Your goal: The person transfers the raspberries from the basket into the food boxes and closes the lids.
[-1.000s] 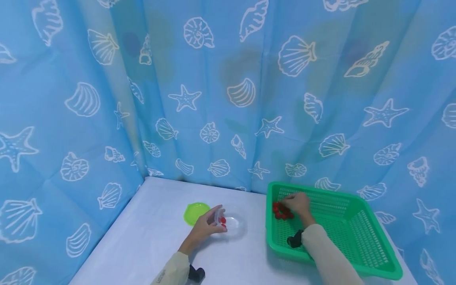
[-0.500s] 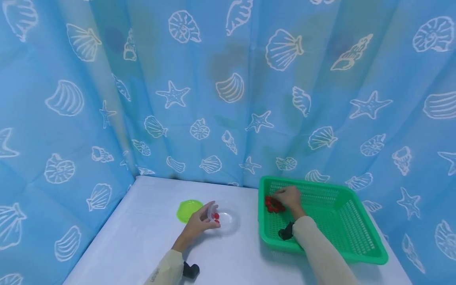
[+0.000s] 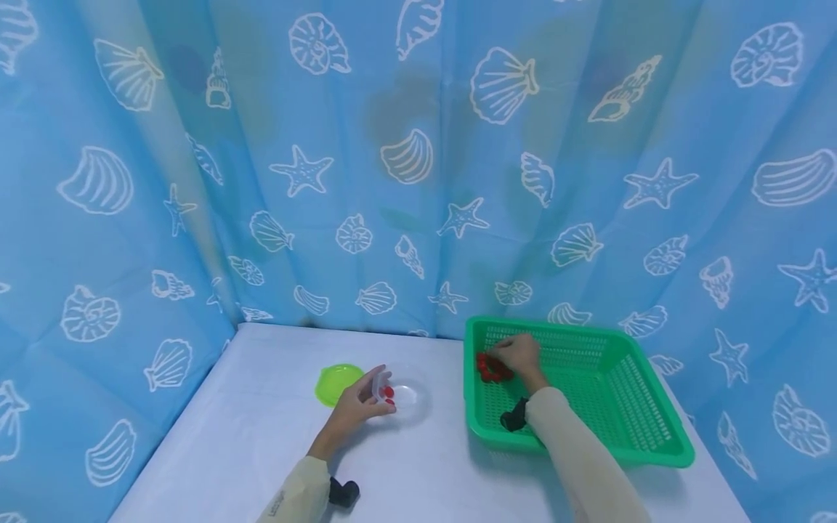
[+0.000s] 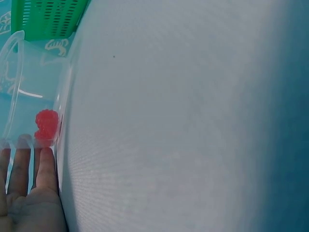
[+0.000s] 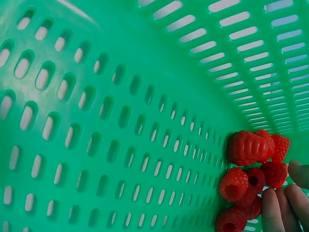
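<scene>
In the head view my left hand (image 3: 349, 410) holds the left side of a clear plastic tub (image 3: 413, 398), thumb on the near side and fingers on the far side. Red raspberries (image 3: 389, 391) lie in the tub close to that hand; the left wrist view shows red fruit (image 4: 47, 124) just beyond the fingertips. My right hand (image 3: 521, 356) reaches down into a green plastic basket (image 3: 588, 454), over a heap of raspberries (image 3: 490, 370) in its left corner. Seen from the right wrist, thumb and fingers pinch one raspberry (image 5: 274, 173) at the heap's edge.
A lime-green lid (image 3: 336, 383) lies on the white-covered table (image 3: 418, 479), left of the tub. Behind and to the left hangs a blue curtain (image 3: 366, 218) with shell prints. The basket's slotted walls rise around my right hand.
The head view has shifted, so the whole scene sits farther left and slightly higher. Both hands keep nearly the same places at the tub and the raspberry heap.
</scene>
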`<state>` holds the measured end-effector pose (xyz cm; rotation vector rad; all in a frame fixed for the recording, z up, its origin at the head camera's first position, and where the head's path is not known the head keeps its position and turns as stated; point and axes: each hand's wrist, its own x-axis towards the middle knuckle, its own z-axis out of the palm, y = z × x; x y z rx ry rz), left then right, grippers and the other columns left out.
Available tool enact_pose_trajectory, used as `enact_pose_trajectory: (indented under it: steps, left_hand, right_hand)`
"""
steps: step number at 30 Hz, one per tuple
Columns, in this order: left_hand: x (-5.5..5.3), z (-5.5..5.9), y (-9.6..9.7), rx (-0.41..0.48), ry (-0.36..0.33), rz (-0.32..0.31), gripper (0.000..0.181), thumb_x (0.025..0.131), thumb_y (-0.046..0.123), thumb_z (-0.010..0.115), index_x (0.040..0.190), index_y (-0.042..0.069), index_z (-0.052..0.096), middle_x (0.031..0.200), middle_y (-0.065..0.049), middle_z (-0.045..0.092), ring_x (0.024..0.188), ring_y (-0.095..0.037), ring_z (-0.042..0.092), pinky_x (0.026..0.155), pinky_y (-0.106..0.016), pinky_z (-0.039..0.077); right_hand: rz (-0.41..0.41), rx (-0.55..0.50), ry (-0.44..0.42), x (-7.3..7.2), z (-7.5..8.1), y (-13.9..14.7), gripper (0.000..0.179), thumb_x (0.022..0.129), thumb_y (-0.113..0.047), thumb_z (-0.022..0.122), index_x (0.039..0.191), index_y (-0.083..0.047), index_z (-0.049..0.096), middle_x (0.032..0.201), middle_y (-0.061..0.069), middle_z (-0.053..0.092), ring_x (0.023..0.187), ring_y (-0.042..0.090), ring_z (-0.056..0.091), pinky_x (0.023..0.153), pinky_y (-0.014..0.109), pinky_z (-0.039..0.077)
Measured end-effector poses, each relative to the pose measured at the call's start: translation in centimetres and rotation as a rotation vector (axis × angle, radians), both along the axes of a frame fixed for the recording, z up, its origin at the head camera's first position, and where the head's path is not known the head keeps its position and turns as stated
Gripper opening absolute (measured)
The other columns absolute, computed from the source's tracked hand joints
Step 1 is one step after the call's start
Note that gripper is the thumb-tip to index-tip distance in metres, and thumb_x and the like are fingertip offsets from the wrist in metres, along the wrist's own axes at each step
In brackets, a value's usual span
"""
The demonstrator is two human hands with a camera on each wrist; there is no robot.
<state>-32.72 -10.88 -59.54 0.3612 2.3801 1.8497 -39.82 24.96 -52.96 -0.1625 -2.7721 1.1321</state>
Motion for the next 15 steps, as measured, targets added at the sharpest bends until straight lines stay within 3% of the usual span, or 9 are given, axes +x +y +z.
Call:
enact_pose_trajectory:
  steps: [6,15]
  left_hand:
    - [-0.04,-0.01,0.29,0.01,-0.003,-0.016,0.082,0.081,0.03,0.08,0.151,0.022,0.037,0.144,0.001,0.051,0.137,-0.026,0.041,0.108,-0.051,0.035]
    - [0.24,0.23,0.29,0.006,-0.052,0.024,0.082,0.079,0.03,0.082,0.149,0.027,0.04,0.143,0.005,0.052,0.139,-0.023,0.037,0.11,-0.049,0.034]
  right_hand:
    - [-0.007,0.016,0.015,0.44,0.19,0.16,0.018,0.079,-0.022,0.08,0.082,-0.005,0.079,0.077,0.006,0.073,0.074,0.024,0.067,0.074,0.044,0.056]
    - [0.005,0.025,0.017,0.62,0.48,-0.18,0.02,0.079,-0.023,0.081,0.083,-0.004,0.079,0.08,0.008,0.074,0.078,0.026,0.068,0.074,0.043,0.057]
